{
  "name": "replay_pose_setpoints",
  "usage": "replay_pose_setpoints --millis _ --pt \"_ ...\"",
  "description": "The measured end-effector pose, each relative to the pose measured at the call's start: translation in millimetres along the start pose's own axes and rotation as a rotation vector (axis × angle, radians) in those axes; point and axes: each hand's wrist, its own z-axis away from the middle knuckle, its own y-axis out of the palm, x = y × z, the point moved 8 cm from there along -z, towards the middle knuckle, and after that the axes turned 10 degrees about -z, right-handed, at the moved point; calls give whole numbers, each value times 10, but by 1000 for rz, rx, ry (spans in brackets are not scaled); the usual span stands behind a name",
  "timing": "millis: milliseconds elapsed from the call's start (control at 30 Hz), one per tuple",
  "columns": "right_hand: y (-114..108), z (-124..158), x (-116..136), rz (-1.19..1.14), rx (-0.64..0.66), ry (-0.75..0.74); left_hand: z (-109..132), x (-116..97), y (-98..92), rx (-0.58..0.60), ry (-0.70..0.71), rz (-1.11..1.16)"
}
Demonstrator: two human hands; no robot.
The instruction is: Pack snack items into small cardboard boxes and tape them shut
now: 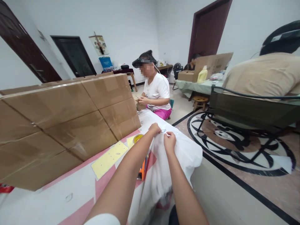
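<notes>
Over the white plastic sheet (185,147) at the table's corner, my two hands are close together with a narrow gap between them. My left hand (154,128) has its fingers pinched, and a small pale-blue and clear piece (163,130) shows at their tips; whether it is gripped or lies on the sheet is unclear. My right hand (169,141) is curled, thumb against the fingers, just right of that piece; anything in it is too small to make out. A roll of yellow tape (138,138) lies left of my left forearm, beside a yellow sheet (109,159) with small marks.
Stacked cardboard boxes (70,125) form a wall along the table's left. An orange object (142,171) is partly hidden by my left forearm. A person in white (158,89) sits beyond the table, hands at a carton. Another person's back (262,75) and chair stand right.
</notes>
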Motion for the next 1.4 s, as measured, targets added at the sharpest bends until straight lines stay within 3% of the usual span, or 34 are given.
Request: replay_pose_setpoints --millis 100,200,300,400,533,633,733,800,867,933,1100,1200,1267,1400 --pt "-66 -106 -31 -16 -56 25 76 178 -149 -10 -27 -36" --pt "-76 -102 89 -32 -73 12 421 596 -468 -98 -30 -25" --pt "-23 55 390 -62 -38 -43 1136 1311 -778 -227 -73 6" --pt "61 409 885 -94 44 -201 2144 2252 -944 -350 -182 28" --pt "280 1219 1580 -107 251 -444 3600 3719 -954 -462 -405 71" --pt "625 2083 1956 -115 462 -669 4595 4864 -877 -529 -613 137" --pt "1185 3098 2051 -155 774 -811 5385 5849 -749 -595 -823 198" --pt "1627 3787 1999 -162 985 -834 5714 6345 -652 -635 -926 236" --pt "2099 4445 1939 -150 1160 -834 5861 6728 -569 -677 -1009 272" --pt "2610 5042 1914 -154 1300 -811 5849 7031 -518 -732 -1086 300" --pt "4107 6119 1922 -163 1435 -618 5425 7589 -537 -890 -1238 333" --pt "4934 6522 1866 -23 1443 -561 5123 7826 -569 -957 -1302 332" --pt "5322 6668 1781 83 1421 -514 4952 7940 -575 -1000 -1329 316" --pt "5654 6740 1617 141 1284 -494 4732 8094 -545 -1090 -1366 255"
